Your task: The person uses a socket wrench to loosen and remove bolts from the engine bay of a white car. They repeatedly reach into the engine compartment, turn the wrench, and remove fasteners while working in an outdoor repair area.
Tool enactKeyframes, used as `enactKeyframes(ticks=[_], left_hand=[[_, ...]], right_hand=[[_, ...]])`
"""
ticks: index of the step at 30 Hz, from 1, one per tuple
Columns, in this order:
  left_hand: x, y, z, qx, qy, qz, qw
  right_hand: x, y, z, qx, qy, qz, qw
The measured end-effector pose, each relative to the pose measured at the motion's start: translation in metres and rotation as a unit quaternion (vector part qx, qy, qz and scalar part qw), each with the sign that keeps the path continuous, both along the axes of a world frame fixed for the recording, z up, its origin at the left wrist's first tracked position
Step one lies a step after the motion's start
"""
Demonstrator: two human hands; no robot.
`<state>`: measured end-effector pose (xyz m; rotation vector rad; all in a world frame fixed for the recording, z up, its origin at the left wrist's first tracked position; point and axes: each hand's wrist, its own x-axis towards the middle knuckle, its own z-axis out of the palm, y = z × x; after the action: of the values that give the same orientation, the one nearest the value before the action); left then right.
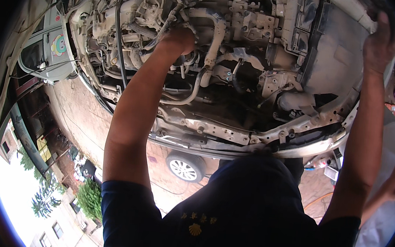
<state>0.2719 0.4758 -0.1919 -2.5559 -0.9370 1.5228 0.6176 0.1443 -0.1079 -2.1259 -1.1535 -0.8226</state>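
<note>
My left hand [178,40] reaches deep into a dusty engine bay, its fingers curled closed among the hoses. Whatever it grips is hidden beneath it. Beside it run a ribbed hose [167,24] and a thick bent pipe [217,32]. Over at the far right, my right hand [380,47] rests at the side edge of the bay, next to a broad grey panel [335,55]. Its thumb stands apart from the other fingers, which are dark and partly hidden; I see nothing held in it.
The car's front crossmember [224,132] runs between my body and the engine. A loose wheel [185,166] lies on the ground below. Another person's arm [382,196] comes in at right, near a pale sheet [378,244]. A grey vehicle [50,51] stands at left.
</note>
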Motion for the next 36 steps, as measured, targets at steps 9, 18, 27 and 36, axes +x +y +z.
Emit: enactKeyframes(ticks=[9,18,27,36], left_hand=[[0.039,-0.013,0.008,0.027,0.028,-0.019,0.999],[0.035,-0.021,0.013,0.03,0.006,-0.027,0.999],[0.018,-0.019,0.012,0.039,0.003,-0.023,0.999],[0.043,-0.022,0.008,0.02,0.046,-0.045,0.998]], right_hand=[[-0.054,0.012,-0.061,-0.029,0.109,0.061,0.992],[-0.062,0.011,-0.064,-0.052,0.103,-0.011,0.993],[-0.067,0.016,-0.051,-0.037,0.097,0.009,0.995],[-0.053,0.017,-0.061,-0.042,0.064,0.027,0.997]])
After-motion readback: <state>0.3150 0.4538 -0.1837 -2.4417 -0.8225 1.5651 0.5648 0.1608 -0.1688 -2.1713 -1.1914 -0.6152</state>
